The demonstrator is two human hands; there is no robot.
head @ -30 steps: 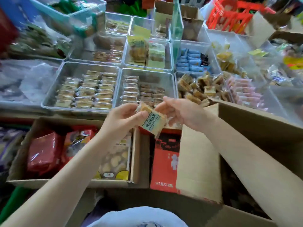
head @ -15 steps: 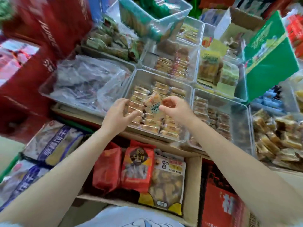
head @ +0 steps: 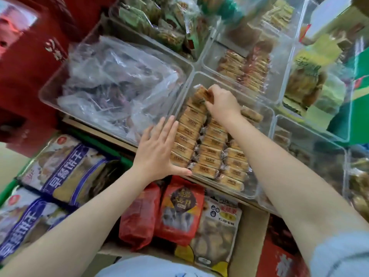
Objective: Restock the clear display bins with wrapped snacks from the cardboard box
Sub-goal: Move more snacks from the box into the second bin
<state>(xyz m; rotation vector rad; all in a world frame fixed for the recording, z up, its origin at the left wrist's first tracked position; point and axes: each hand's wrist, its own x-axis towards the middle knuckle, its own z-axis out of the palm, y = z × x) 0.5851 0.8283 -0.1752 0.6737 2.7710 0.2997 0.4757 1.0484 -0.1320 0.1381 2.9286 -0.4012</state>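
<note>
Setting the wrapped snack [head: 201,95] down at the far end of the row, the right hand [head: 223,103] pinches it between curled fingers and thumb inside the clear bin [head: 265,114]. The left hand [head: 157,150] lies flat with straight fingers against the bin's near-left wall, thumb along the front edge, seemingly steadying it. To do this well, I judge the snack should go in label-up, parallel to the rows of snacks [head: 203,148] beneath the right wrist, and be pressed snug so the row stays even. Left of the left hand sits a bin of crumpled plastic bags [head: 119,82]. Below both forearms, red pouches [head: 175,210] stand in a cardboard box [head: 247,232]. More filled bins crowd beyond and right of the right hand; the shop looks tightly packed.
</note>
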